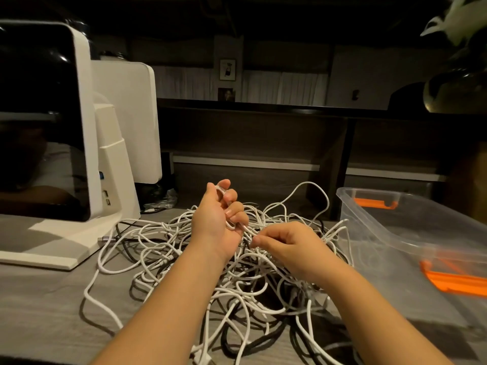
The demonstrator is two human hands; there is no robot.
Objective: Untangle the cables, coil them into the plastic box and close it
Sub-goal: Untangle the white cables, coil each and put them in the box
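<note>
Your left hand (218,222) curls around white cables (163,248); your right hand (287,248) pinches a strand just beside it, fingertips hidden. Tangle lies beneath both hands; plastic box (411,233) right, edge cropped.

Clear glossy plastic box (411,233), matt wood-grain table (47,299), smooth white cables (163,248).

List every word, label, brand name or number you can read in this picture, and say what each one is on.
No text can be read.
White monitor: no visible brand or label; its screen is dark.
Plastic box with orange latches: no print visible.
Framed pictures on the far wall: too small and dim to tell if they carry writing.
Cables, left hand and right hand: no markings legible.
</note>
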